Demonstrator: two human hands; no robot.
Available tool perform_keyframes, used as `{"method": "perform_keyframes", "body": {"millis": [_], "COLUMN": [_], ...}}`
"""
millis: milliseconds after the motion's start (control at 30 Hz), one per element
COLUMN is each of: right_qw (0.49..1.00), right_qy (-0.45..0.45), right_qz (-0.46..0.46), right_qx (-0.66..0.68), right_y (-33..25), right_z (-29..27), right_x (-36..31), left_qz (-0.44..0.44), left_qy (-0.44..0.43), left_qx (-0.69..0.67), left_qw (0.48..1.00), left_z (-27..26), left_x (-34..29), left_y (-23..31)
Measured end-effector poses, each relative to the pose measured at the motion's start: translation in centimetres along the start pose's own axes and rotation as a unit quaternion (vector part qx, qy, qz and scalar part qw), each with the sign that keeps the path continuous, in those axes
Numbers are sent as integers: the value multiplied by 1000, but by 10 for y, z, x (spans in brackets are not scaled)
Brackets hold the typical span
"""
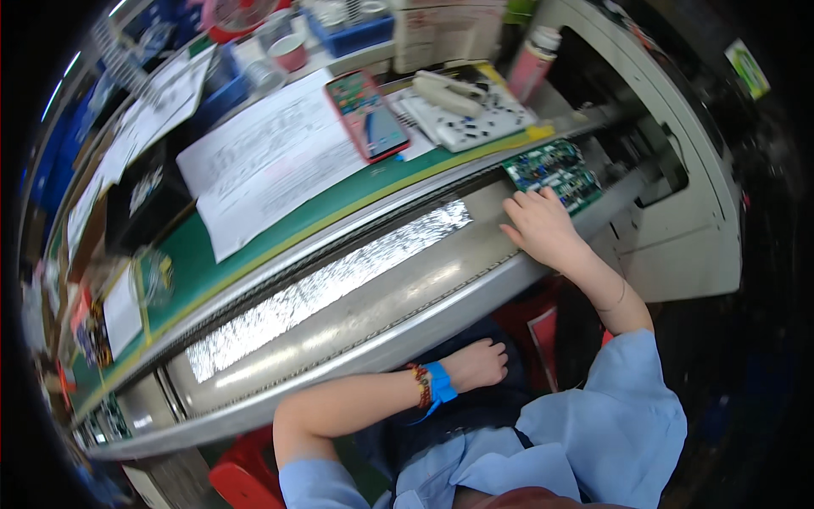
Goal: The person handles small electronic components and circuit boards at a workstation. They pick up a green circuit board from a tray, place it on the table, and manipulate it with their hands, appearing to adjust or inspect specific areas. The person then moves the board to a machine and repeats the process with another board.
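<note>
My right hand point(543, 225) reaches over the far right of the metal conveyor point(424, 288). Its fingertips touch the near left edge of a green circuit board point(555, 170) crowded with small parts, and the thumb stands apart. The board lies by the opening of a pale machine. My left hand point(476, 365) rests low in front of my body, away from the conveyor, its fingers curled in loosely with nothing visible in them. A blue wrist strap point(441, 383) and a beaded bracelet point(421, 386) circle the left wrist.
Behind the conveyor, a green bench holds written sheets point(271, 153), a phone point(367, 114) and a white tray point(475, 119) with small black parts. A spray can point(534, 64) stands beside the pale machine point(678, 212). Another circuit board point(106, 422) lies at the conveyor's left end.
</note>
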State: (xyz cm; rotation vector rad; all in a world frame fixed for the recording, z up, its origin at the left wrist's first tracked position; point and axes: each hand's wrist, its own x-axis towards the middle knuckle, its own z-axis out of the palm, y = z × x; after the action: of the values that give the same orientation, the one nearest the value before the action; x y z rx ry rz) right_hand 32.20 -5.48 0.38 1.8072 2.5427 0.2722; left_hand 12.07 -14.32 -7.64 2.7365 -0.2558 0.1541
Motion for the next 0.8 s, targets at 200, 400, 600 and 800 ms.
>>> {"method": "perform_keyframes", "body": {"millis": [200, 400, 600, 800], "right_qw": [997, 990, 985, 976], "right_qy": [-8, -39, 11, 1], "right_qz": [73, 132, 160, 201], "right_qx": [-39, -43, -69, -84], "right_y": [33, 57, 78, 93], "right_z": [18, 24, 38, 41], "right_x": [-10, -15, -19, -22], "left_qz": [4, 3, 1, -1], "left_qy": [-6, -18, -25, -26], "left_qx": [-18, -21, -25, -23], "left_qw": [1000, 1000, 999, 999], "left_z": [-4, -6, -7, -8], "left_x": [0, 0, 2, 3], "left_y": [0, 0, 0, 1]}}
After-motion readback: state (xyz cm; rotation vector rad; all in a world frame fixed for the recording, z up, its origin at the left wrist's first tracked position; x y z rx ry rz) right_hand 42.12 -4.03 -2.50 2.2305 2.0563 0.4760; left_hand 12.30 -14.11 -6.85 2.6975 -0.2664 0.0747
